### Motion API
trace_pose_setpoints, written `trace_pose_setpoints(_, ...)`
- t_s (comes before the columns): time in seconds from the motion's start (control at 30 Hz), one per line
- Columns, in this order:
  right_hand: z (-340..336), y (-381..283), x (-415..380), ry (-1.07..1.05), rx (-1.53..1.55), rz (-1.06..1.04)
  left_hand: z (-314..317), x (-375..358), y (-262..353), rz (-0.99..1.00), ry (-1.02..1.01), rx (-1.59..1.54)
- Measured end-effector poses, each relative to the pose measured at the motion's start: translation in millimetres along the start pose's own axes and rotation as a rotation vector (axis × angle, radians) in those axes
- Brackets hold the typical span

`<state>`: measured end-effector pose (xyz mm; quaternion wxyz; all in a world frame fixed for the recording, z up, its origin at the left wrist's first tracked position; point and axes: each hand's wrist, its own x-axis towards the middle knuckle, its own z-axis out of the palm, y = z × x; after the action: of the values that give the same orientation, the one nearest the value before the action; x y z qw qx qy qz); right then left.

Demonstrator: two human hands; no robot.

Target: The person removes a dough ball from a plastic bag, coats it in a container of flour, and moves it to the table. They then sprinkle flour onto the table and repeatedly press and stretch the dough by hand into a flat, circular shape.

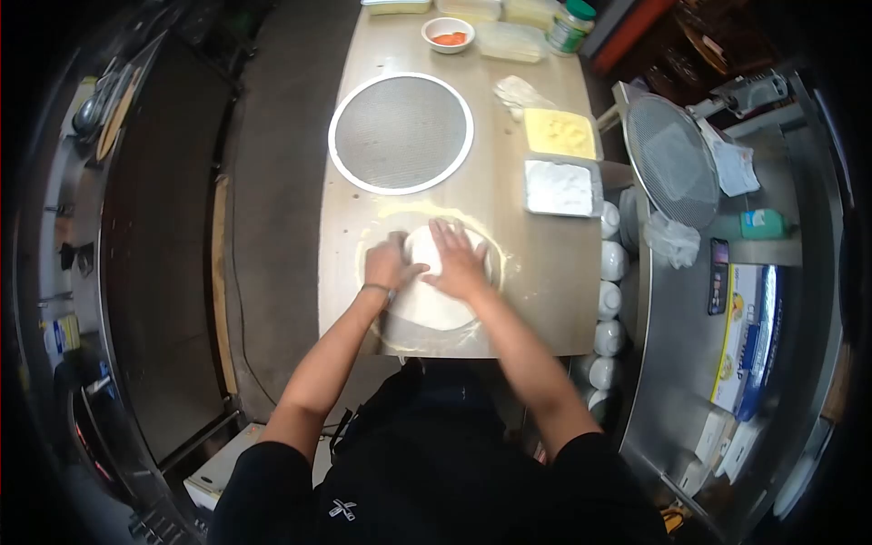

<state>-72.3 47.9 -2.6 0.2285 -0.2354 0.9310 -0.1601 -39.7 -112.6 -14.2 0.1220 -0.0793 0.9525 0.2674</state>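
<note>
A flat round of pale dough (434, 307) lies on the wooden table near its front edge, with a ring of yellowish flour around it. My right hand (457, 262) rests flat on the upper right of the dough, fingers spread. At the dough's left edge is my left hand (387, 263), slightly blurred, with its fingers curled and its thumb reaching onto the dough. The curled fingers appear closed on that edge, though their tips are hidden. Beyond the hands lies a round mesh screen (401, 134) with a pale rim.
On the table's right stand a tub of white flour (559, 187) and a tub of yellow meal (558, 133), beside a glove (520, 93). Farther back are a bowl of orange-red food (449, 36) and a green-lidded jar (571, 27). Stacked white bowls (609, 300) line the right side.
</note>
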Motion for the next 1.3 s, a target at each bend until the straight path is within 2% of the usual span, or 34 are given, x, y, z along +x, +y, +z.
trace_pose_setpoints(0.03,-18,6,5,-0.052,-0.089,-0.084,-10,7,-1,-0.060,-0.187,-0.078)
trace_pose_setpoints(0.07,-38,7,10,-0.116,-0.105,-0.131,-23,9,1,-0.073,-0.175,-0.074)
trace_pose_setpoints(0.13,-57,10,21,-0.174,-0.132,-0.186,-48,11,10,0.314,-0.364,-0.135)
trace_pose_setpoints(0.17,-61,12,25,-0.239,-0.127,-0.299,-51,8,5,0.310,-0.355,-0.137)
trace_pose_setpoints(0.2,-64,13,27,-0.304,-0.121,-0.408,-53,3,-3,0.202,-0.420,-0.477)
trace_pose_setpoints(0.23,-69,14,25,-0.299,-0.128,-0.409,-56,-3,-8,0.093,-0.478,-0.815)
trace_pose_setpoints(0.27,-73,15,18,-0.317,0.050,-0.341,-58,-13,-11,0.086,-0.487,-1.180)
trace_pose_setpoints(0.3,-79,15,10,-0.328,0.228,-0.270,-47,-18,-18,0.102,-0.486,-1.178)
trace_pose_setpoints(0.33,-90,11,-5,-0.164,0.283,-0.380,-23,-20,-29,0.199,-0.463,-0.960)
trace_pose_setpoints(0.37,-103,6,-17,-0.157,0.273,-0.374,-10,-20,-35,0.290,-0.435,-0.743)
trace_pose_setpoints(0.4,-115,1,-29,-0.156,0.314,-0.354,-14,-21,-26,0.302,-0.436,-0.749)
trace_pose_setpoints(0.47,-125,0,-47,-0.142,0.406,-0.335,-38,-33,5,0.155,-0.504,-0.964)
trace_pose_setpoints(0.57,-137,1,-66,-0.079,0.448,-0.301,-82,-37,26,0.097,-0.464,-0.817)
trace_pose_setpoints(0.6,-134,1,-65,-0.083,0.448,-0.296,-105,-41,44,0.241,-0.407,-0.691)
trace_pose_setpoints(0.63,-128,-2,-60,-0.144,0.465,-0.238,-104,-39,45,0.238,-0.411,-0.692)
trace_pose_setpoints(0.7,-122,-7,-61,-0.202,0.485,-0.180,-99,-35,43,0.354,-0.406,-0.831)
trace_pose_setpoints(0.77,-124,-11,-64,0.028,0.712,-0.160,-66,-28,20,0.363,-0.318,-0.911)
trace_pose_setpoints(0.8,-122,-11,-66,0.037,0.711,-0.167,-49,-35,12,0.194,-0.331,-0.935)
trace_pose_setpoints(0.83,-117,-8,-68,0.134,0.691,-0.198,-49,-39,14,0.025,-0.344,-0.954)
trace_pose_setpoints(0.87,-111,-7,-71,0.222,0.674,-0.219,-45,-43,18,0.110,-0.307,-0.815)
trace_pose_setpoints(0.9,-106,-7,-72,0.211,0.685,-0.204,-54,-50,30,0.096,-0.322,-0.817)
trace_pose_setpoints(0.97,-108,-5,-63,-0.035,0.481,-0.174,-80,-50,51,0.264,-0.175,-0.837)
trace_pose_setpoints(1.1,-130,-6,-78,-0.027,0.471,-0.148,-45,-54,21,0.106,-0.065,-0.851)
trace_pose_setpoints(1.13,-119,-8,-78,0.083,0.496,-0.199,-59,-61,38,0.229,0.066,-0.752)
trace_pose_setpoints(1.17,-107,-11,-79,0.190,0.519,-0.245,-64,-67,46,0.220,0.053,-0.753)
trace_pose_setpoints(1.2,-101,-13,-74,0.034,0.587,-0.215,-68,-66,52,0.370,0.163,-0.674)
trace_pose_setpoints(1.23,-102,-12,-73,0.040,0.583,-0.219,-72,-61,55,0.523,0.282,-0.589)
trace_pose_setpoints(1.3,-100,-10,-79,0.207,0.556,-0.295,-79,-62,33,0.574,0.344,-0.572)
